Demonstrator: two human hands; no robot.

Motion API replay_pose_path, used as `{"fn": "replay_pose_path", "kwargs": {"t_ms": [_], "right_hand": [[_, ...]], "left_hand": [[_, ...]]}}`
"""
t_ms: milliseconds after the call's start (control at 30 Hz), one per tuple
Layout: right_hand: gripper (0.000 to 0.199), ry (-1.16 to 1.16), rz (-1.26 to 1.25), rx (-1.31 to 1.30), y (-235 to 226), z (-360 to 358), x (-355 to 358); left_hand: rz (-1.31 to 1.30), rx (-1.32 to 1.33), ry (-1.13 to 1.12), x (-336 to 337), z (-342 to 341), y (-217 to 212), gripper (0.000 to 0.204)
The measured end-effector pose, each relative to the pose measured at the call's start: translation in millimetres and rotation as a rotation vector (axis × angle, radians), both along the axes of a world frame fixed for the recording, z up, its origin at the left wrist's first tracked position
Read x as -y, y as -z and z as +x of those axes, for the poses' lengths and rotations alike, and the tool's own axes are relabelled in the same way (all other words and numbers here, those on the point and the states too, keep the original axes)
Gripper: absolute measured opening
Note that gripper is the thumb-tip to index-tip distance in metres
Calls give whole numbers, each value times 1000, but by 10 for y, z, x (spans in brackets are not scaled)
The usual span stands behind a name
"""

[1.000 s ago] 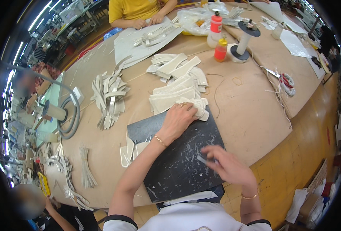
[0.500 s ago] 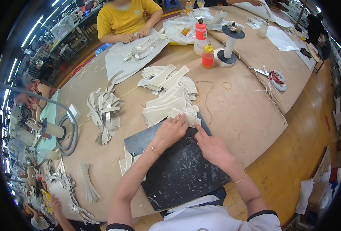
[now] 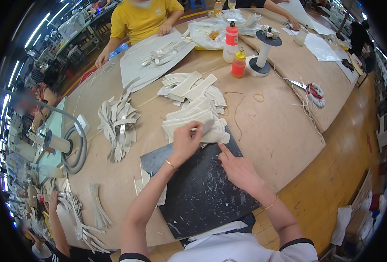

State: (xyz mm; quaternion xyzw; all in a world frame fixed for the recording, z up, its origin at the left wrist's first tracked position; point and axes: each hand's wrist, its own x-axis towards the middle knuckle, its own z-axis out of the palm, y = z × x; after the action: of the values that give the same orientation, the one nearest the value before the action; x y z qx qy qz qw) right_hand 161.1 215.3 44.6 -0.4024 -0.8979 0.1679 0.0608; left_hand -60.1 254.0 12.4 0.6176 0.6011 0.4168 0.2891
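Observation:
A pile of flat cream strap-like pieces (image 3: 189,118) lies fanned out above a dark scuffed board (image 3: 202,187). At the pile's near edge, my left hand (image 3: 185,142) is closed, its thumb and curled fingers pinching a cream piece (image 3: 208,123) that looks slightly raised. My right hand (image 3: 239,168) has its index finger stretched out, the tip touching the end of a cream piece (image 3: 223,137) at the board's far edge. The other right fingers are loosely bent and hold nothing.
Left of the pile lies a heap of narrow strips (image 3: 118,124). Farther off stand a red-and-white bottle (image 3: 231,41), a small red bottle with a yellow cap (image 3: 238,64) and a thread spool (image 3: 263,54). Scissors (image 3: 307,89) lie at the right. A person in yellow (image 3: 143,22) sits opposite.
My left hand has lifted from lying flat on the pieces, drawn back left and curled its fingers. My right fingertip stays almost in place. The person in yellow has moved their hands apart.

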Motion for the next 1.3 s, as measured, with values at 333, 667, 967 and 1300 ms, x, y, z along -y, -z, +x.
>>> {"fn": "replay_pose_path", "kwargs": {"t_ms": [333, 667, 967, 1300], "right_hand": [[14, -36, -630, -377, -203, 244, -100], [15, 6, -897, -522, -700, 447, 546], [27, 52, -780, -451, -672, 249, 757], [14, 89, -798, -525, -592, 88, 759]], "left_hand": [[344, -273, -301, 1156, -191, -350, 18], [-245, 732, 82, 1937, 596, -625, 26], [-312, 882, -84, 2013, 637, -618, 9], [-226, 770, -171, 2117, 583, -517, 10]]}}
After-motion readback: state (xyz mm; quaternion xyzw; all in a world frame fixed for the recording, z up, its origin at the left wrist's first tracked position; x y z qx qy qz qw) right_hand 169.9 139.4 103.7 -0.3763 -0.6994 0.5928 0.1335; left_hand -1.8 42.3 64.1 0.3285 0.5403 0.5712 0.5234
